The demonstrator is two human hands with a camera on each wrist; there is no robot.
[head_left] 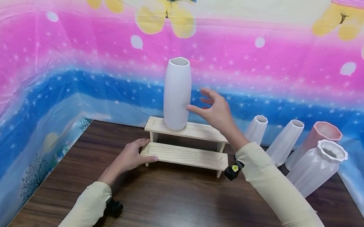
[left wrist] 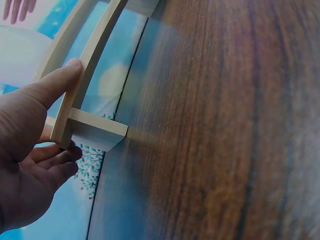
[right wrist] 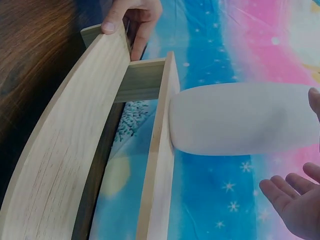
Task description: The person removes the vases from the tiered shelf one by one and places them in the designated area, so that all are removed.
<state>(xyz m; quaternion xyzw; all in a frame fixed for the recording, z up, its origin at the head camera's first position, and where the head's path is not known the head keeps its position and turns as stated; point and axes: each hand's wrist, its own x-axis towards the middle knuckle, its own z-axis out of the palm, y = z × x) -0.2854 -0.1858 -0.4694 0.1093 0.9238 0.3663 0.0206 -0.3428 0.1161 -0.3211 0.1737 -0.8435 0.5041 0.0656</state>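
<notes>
A tall white vase (head_left: 177, 93) stands upright on the left part of the upper step of a two-step wooden stand (head_left: 186, 155). My left hand (head_left: 129, 156) grips the left end of the lower step; in the left wrist view its thumb (left wrist: 62, 82) lies on the board and its fingers curl round the end. To the right of the vase is my right hand (head_left: 215, 110), fingers spread. Its thumb tip is at the vase's side; whether they touch I cannot tell. In the right wrist view the other fingers (right wrist: 282, 192) are apart from the vase (right wrist: 240, 120).
Right of the stand are two slim white vases (head_left: 285, 142) (head_left: 258, 129), a pink vase (head_left: 316, 135) and a wider white vase with a scalloped rim (head_left: 317, 165). Printed cloth (head_left: 106, 51) hangs behind the dark wooden table (head_left: 167, 209).
</notes>
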